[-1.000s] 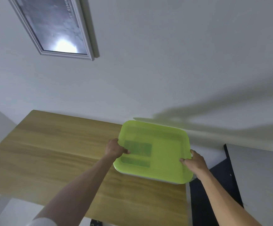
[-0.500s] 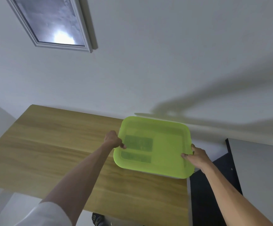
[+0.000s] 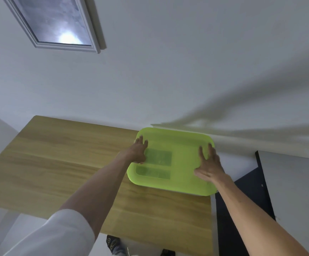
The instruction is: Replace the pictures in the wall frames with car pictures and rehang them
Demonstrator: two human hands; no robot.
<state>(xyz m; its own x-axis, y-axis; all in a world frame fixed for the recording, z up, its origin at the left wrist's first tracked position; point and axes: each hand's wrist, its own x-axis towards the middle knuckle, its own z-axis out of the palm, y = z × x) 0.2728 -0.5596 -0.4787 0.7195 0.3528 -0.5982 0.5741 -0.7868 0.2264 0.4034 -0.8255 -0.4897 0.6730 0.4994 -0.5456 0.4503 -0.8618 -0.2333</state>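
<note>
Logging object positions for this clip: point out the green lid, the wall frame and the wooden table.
green lid (image 3: 185,154): head view, bare centre of its top.
wall frame (image 3: 92,23): head view, right-hand moulding.
wooden table (image 3: 57,163): head view, bare top left of the lid.

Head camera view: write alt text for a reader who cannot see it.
A person's left hand and right hand lie flat with straight fingers on a translucent green lid of a box at the far right end of a wooden table. On the white wall above and to the left hangs a grey picture frame with glare on its glass.
</note>
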